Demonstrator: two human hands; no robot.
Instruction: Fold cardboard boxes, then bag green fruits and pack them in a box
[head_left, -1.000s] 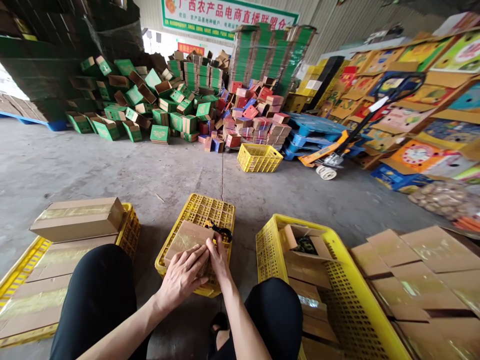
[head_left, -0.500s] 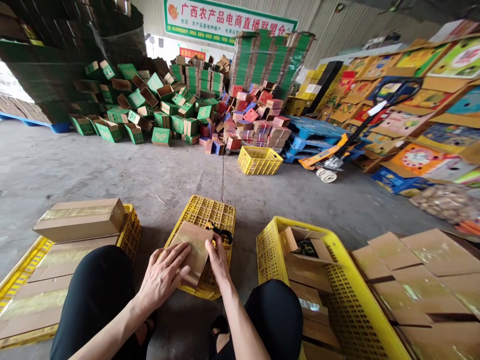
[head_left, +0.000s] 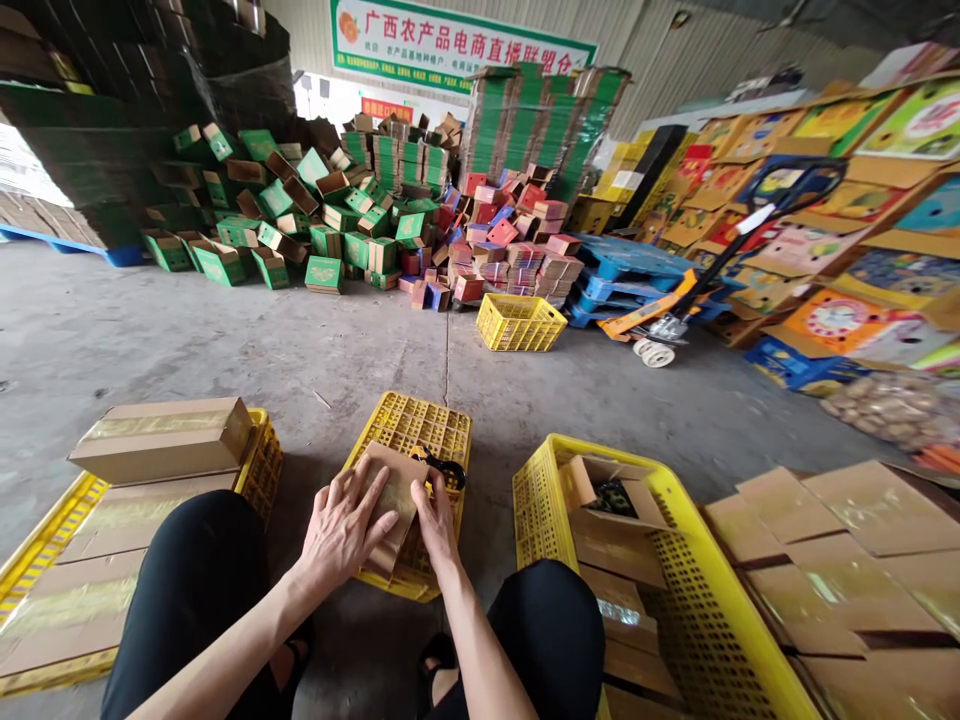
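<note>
A small brown cardboard box with shiny tape on top rests on an upturned yellow crate in front of my knees. My left hand lies flat on the box's top and left side, fingers spread. My right hand presses against the box's right side, fingers together and pointing forward. A black-and-yellow tape dispenser sits on the crate just beyond my right hand.
A yellow crate at my right holds open cardboard boxes. Taped boxes lie stacked further right. At my left, a sealed box sits on others in a yellow crate. Green and red boxes, a pallet jack and another yellow crate stand beyond.
My left hand slid from the box's top toward its left side, then back up onto it. The box turned and tilted slightly. My right hand stayed at the right side.
</note>
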